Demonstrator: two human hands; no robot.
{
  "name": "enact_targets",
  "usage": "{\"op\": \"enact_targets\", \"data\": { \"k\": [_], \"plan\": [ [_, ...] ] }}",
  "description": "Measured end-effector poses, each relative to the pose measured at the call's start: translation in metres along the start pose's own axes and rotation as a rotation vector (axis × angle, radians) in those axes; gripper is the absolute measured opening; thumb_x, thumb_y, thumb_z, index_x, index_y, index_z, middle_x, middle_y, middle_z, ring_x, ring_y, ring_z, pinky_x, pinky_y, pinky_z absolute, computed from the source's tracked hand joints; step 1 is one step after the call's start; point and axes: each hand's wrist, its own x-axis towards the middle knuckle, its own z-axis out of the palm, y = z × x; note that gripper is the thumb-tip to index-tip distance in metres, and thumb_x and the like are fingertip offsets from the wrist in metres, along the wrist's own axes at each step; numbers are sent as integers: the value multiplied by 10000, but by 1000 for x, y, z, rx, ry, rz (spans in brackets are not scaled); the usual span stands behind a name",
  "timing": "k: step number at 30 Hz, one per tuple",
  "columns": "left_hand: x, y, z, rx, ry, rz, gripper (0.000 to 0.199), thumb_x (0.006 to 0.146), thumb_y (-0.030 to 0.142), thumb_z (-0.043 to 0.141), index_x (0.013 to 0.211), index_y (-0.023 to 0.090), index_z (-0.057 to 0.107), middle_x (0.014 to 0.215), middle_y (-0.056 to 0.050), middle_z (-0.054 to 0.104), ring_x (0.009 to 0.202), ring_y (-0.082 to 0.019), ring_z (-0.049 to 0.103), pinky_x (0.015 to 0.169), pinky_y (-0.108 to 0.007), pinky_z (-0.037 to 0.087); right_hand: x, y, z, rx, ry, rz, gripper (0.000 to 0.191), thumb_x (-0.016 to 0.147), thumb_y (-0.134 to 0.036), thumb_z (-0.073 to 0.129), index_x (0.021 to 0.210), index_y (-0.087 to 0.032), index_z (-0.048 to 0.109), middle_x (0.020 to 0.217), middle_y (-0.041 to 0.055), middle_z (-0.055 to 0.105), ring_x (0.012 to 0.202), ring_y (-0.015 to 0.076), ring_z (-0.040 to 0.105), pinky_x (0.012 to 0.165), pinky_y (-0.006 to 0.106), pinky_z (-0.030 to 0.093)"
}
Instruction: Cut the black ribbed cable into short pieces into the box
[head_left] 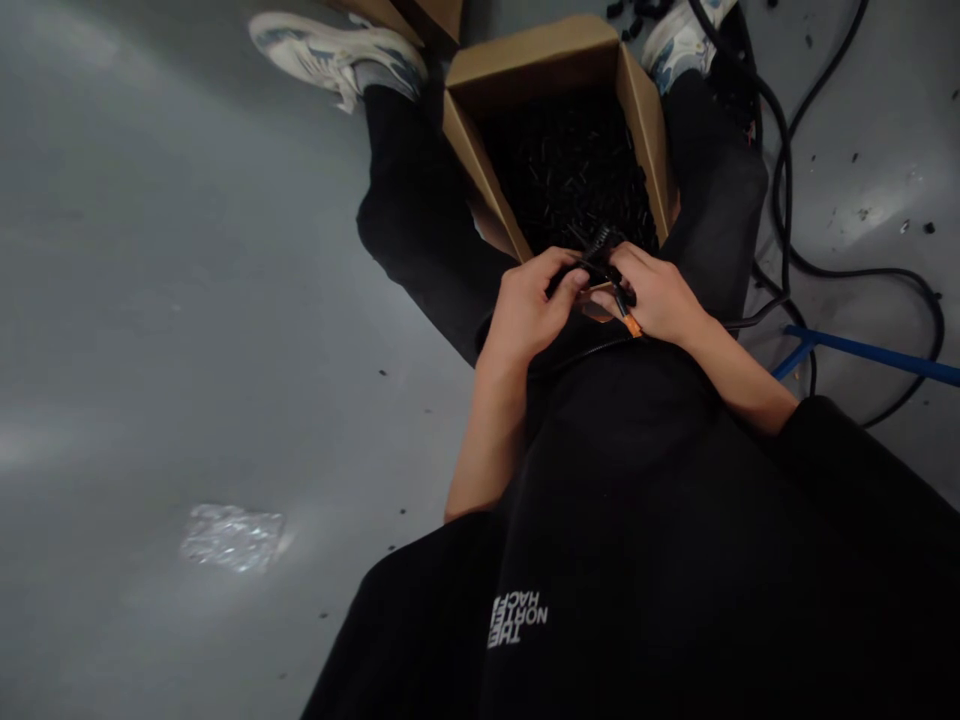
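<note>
Both of my hands meet over the near edge of an open cardboard box (551,45), which stands between my legs and holds many small black pieces (570,160). My left hand (534,300) pinches a dark plastic part with a ribbed, comb-like end (602,240). Close beside it, my right hand (656,295) is closed around a slim black tool with an orange end (631,325) that points down toward my lap. The tool's exact kind cannot be made out, and my fingers hide where it meets the ribbed part.
Black cables (787,200) loop over the grey floor at the right, near a blue metal bar (885,355). A crumpled clear plastic bag (234,537) lies at the lower left. Small black scraps are scattered about, some by my right shoe (682,45).
</note>
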Motion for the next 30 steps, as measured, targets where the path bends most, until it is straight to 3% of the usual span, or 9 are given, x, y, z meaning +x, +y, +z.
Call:
{"op": "enact_targets", "data": {
  "k": [2, 4, 8, 13, 16, 21, 26, 30],
  "plan": [
    [1, -2, -6, 4, -26, -1, 412, 1099, 614, 549, 1064, 255, 749, 1045, -57, 832, 920, -225, 767, 877, -350, 604, -2, 1, 0, -2, -9, -3, 609, 1133, -612, 520, 1494, -135, 638, 1414, 174, 745, 1232, 293, 764, 1034, 412, 631],
    [1, -5, -6, 63, 41, -10, 343, 1081, 578, 601, 1078, 267, 747, 1069, -54, 829, 966, -241, 769, 911, -367, 598, -4, -1, 1, 11, -9, 11, 592, 1143, -576, 519, 1527, -139, 628, 1431, 166, 752, 1269, 293, 762, 1076, 415, 620],
    [-1, -5, 7, 188, 170, -30, 182, 1055, 436, 665, 1121, 280, 731, 1158, -67, 819, 1094, -280, 758, 1018, -430, 583, -4, -7, 5, 38, 0, 76, 602, 1127, -578, 550, 1545, -149, 611, 1486, 166, 737, 1275, 300, 765, 1095, 438, 620],
    [-4, -10, 20, 243, 214, -82, 222, 1062, 454, 643, 1142, 261, 719, 1159, -126, 793, 1170, -357, 743, 1073, -528, 557, 4, -12, 7, -15, -6, 163, 545, 1124, -542, 552, 1494, -148, 624, 1464, 167, 746, 1191, 309, 783, 1009, 434, 627],
    [-5, -22, 9, 249, 254, -90, 245, 1048, 494, 673, 1125, 265, 713, 1166, -132, 789, 1208, -368, 738, 1105, -538, 558, 4, -11, 6, -10, -49, 163, 510, 1125, -490, 581, 1503, -151, 631, 1436, 153, 771, 1252, 307, 773, 1042, 409, 610],
    [-4, -35, -18, 117, 347, -76, 305, 1069, 575, 649, 1198, 301, 682, 1142, -68, 782, 1093, -270, 768, 995, -433, 639, 3, -10, -2, -82, -147, 173, 518, 1111, -428, 609, 1556, -163, 604, 1500, 157, 722, 1293, 336, 749, 1033, 447, 620],
    [4, -16, -18, 0, 269, -52, 451, 1065, 706, 594, 1210, 288, 678, 1145, -67, 769, 1072, -244, 773, 966, -407, 656, 9, -19, -2, -152, -121, 52, 479, 1105, -371, 612, 1531, -150, 614, 1467, 168, 707, 1302, 327, 714, 1108, 472, 588],
    [11, 1, -11, -98, 167, -2, 485, 1039, 715, 642, 1225, 271, 706, 1199, -82, 784, 1125, -252, 770, 1013, -406, 650, 11, -27, 2, -156, -89, 62, 497, 1118, -384, 591, 1553, -143, 587, 1446, 166, 710, 1271, 307, 726, 1033, 425, 608]
  ]
}}
